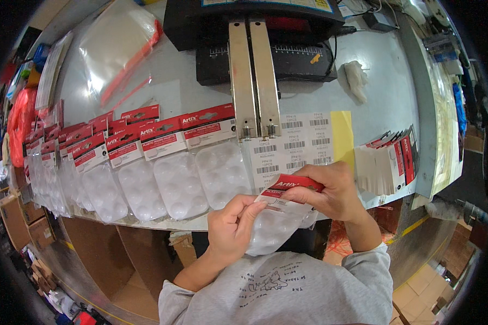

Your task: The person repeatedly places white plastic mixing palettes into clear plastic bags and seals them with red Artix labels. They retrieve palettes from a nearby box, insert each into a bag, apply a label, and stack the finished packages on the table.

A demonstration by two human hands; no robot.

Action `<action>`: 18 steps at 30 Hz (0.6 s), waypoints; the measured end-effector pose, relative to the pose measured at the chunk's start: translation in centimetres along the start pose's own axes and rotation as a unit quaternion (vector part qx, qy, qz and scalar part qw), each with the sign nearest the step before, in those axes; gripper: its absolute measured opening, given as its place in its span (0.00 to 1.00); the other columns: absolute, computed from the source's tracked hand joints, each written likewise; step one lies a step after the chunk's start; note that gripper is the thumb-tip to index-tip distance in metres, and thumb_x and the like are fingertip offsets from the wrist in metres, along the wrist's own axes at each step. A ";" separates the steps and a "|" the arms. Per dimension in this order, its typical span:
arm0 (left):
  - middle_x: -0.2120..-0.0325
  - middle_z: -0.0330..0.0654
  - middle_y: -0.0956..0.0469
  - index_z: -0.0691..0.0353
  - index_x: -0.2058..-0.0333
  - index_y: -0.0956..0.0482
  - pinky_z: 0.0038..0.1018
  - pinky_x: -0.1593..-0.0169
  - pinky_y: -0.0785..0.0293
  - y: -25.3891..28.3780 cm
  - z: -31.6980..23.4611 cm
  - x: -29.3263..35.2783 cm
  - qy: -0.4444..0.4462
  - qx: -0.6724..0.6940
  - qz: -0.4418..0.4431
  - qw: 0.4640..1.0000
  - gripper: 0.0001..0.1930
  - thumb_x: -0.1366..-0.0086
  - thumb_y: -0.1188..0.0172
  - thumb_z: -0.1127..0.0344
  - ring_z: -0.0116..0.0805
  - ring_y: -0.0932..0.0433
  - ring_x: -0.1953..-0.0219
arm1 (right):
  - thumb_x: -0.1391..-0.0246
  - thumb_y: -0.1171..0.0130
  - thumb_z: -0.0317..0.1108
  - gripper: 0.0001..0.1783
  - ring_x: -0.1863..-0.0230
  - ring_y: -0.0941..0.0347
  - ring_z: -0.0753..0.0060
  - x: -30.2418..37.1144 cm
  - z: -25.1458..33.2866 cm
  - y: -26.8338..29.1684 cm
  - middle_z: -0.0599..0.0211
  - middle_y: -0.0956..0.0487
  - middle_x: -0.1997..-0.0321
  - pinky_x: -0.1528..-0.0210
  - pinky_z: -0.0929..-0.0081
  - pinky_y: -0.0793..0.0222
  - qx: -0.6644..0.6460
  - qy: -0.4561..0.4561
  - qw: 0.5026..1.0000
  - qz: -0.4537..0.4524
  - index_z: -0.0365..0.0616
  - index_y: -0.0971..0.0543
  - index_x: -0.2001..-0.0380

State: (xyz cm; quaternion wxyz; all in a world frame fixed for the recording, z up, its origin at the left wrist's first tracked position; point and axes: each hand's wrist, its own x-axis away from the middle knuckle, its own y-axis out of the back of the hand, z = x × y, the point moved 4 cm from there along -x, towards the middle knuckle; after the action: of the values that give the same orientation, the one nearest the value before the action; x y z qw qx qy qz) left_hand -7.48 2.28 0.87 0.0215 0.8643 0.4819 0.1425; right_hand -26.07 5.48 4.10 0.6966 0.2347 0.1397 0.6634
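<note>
My left hand (232, 226) pinches the left end of a red and white header card (287, 189) between thumb and fingers. My right hand (333, 192) grips the card's right end, its thumb pressed on the front. Below the card hangs a clear bag with a white plastic paint palette (274, 230), close to my body at the table's front edge. Just beyond my hands lies a sheet of barcode stickers (295, 143). Bagged white palettes with the same red cards (181, 187) lie overlapping to my left. At my right stands a stack of folded header cards (382, 165).
A black machine (211, 67) with two metal arms (244, 81) reaches toward the stickers. Clear plastic bags (116, 40) lie at the far left, a crumpled white piece (355, 81) at the far right. Cardboard boxes (97, 260) stand below the table (303, 97).
</note>
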 end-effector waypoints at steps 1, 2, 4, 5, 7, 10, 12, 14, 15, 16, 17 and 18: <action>0.88 0.32 0.30 0.65 0.68 0.21 0.16 0.81 0.42 0.0 0.0 0.0 -0.004 -0.005 0.004 1.000 0.06 0.38 0.42 0.69 0.15 0.39 0.85 | 0.59 0.32 0.40 0.14 0.82 0.30 0.71 -0.1 0.0 0.0 0.63 0.24 0.81 0.78 0.77 0.36 0.013 0.013 1.000 0.013 0.43 0.20 0.72; 0.88 0.33 0.30 0.65 0.69 0.21 0.16 0.81 0.42 -0.1 0.2 0.0 0.007 -0.016 0.012 1.000 0.06 0.38 0.42 0.69 0.15 0.39 0.85 | 0.61 0.31 0.38 0.14 0.82 0.30 0.76 -0.2 0.1 -0.1 0.63 0.24 0.81 0.78 0.79 0.36 0.026 0.029 0.999 0.030 0.41 0.20 0.72; 0.87 0.33 0.30 0.66 0.69 0.21 0.17 0.80 0.42 -0.1 0.2 -0.1 -0.025 -0.042 0.003 0.999 0.06 0.38 0.42 0.69 0.15 0.38 0.83 | 0.62 0.30 0.36 0.15 0.81 0.30 0.81 -0.3 -0.2 0.2 0.62 0.23 0.80 0.78 0.81 0.36 0.015 0.033 0.999 0.010 0.38 0.20 0.72; 0.87 0.33 0.30 0.66 0.69 0.22 0.17 0.80 0.41 -0.1 0.3 -0.2 -0.034 -0.057 -0.002 0.998 0.05 0.38 0.42 0.69 0.15 0.38 0.83 | 0.62 0.31 0.35 0.14 0.82 0.30 0.81 -0.3 -0.5 0.3 0.62 0.23 0.80 0.78 0.81 0.36 -0.010 0.020 0.999 -0.025 0.37 0.20 0.73; 0.86 0.32 0.30 0.66 0.69 0.22 0.17 0.79 0.40 0.4 0.8 -0.3 -0.019 -0.035 -0.066 0.997 0.06 0.38 0.43 0.70 0.15 0.38 0.82 | 0.58 0.33 0.32 0.12 0.83 0.29 0.82 -0.1 -1.5 0.8 0.62 0.22 0.78 0.79 0.83 0.34 0.008 -0.020 0.995 -0.100 0.34 0.20 0.73; 0.84 0.31 0.31 0.69 0.69 0.23 0.17 0.77 0.41 1.0 1.8 -0.3 0.011 0.024 -0.128 0.991 0.08 0.37 0.45 0.69 0.16 0.38 0.80 | 0.54 0.34 0.38 0.15 0.79 0.26 0.80 2.0 -4.8 -0.6 0.64 0.20 0.76 0.78 0.82 0.31 -0.202 -0.313 0.927 0.038 0.37 0.19 0.67; 0.83 0.31 0.31 0.69 0.70 0.23 0.16 0.76 0.42 1.1 2.3 -0.2 0.037 0.042 -0.133 0.990 0.09 0.36 0.46 0.68 0.16 0.39 0.79 | 0.50 0.38 0.34 0.12 0.80 0.26 0.80 2.9 -5.0 -1.6 0.66 0.21 0.76 0.79 0.83 0.31 -0.293 -0.284 0.911 0.051 0.35 0.20 0.68; 0.82 0.31 0.31 0.69 0.71 0.24 0.16 0.74 0.41 1.3 2.3 -0.1 0.037 0.024 -0.125 0.991 0.10 0.35 0.47 0.68 0.17 0.39 0.78 | 0.49 0.39 0.33 0.10 0.81 0.26 0.80 3.5 -5.0 -2.1 0.65 0.21 0.77 0.79 0.83 0.31 -0.369 -0.256 0.893 0.020 0.35 0.20 0.70; 0.82 0.32 0.31 0.69 0.72 0.25 0.16 0.74 0.41 1.3 2.3 -0.2 0.036 0.005 -0.120 0.992 0.11 0.35 0.48 0.67 0.17 0.39 0.78 | 0.49 0.40 0.31 0.09 0.81 0.27 0.79 3.9 -4.9 -2.3 0.65 0.21 0.77 0.80 0.83 0.32 -0.367 -0.277 0.888 0.018 0.35 0.20 0.71; 0.81 0.32 0.32 0.68 0.72 0.27 0.16 0.72 0.41 1.3 2.4 -0.4 0.045 0.023 -0.118 0.992 0.11 0.34 0.49 0.67 0.17 0.39 0.77 | 0.49 0.41 0.29 0.08 0.81 0.27 0.79 3.8 -4.7 -2.7 0.64 0.22 0.78 0.81 0.84 0.33 -0.380 -0.274 0.883 0.012 0.34 0.21 0.73; 0.81 0.32 0.33 0.68 0.73 0.28 0.17 0.71 0.40 1.2 2.4 -0.8 0.049 0.034 -0.116 0.992 0.12 0.33 0.50 0.66 0.18 0.39 0.76 | 0.49 0.41 0.28 0.07 0.82 0.28 0.79 3.4 -4.5 -2.9 0.64 0.23 0.79 0.81 0.84 0.34 -0.393 -0.271 0.878 0.007 0.33 0.22 0.74; 0.81 0.32 0.34 0.67 0.74 0.30 0.17 0.70 0.40 1.2 2.4 -1.3 0.054 0.046 -0.113 0.991 0.12 0.33 0.51 0.66 0.18 0.39 0.75 | 0.48 0.42 0.28 0.07 0.82 0.28 0.79 2.9 -4.3 -3.0 0.64 0.23 0.79 0.80 0.84 0.34 -0.409 -0.259 0.875 -0.015 0.33 0.22 0.74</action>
State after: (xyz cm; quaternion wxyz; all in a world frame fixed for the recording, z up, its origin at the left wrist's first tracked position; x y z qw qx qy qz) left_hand -6.49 0.85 -1.54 -0.0280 0.7952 0.5832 0.1635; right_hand -25.48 8.90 -0.79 0.7519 0.0902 -0.3262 0.5658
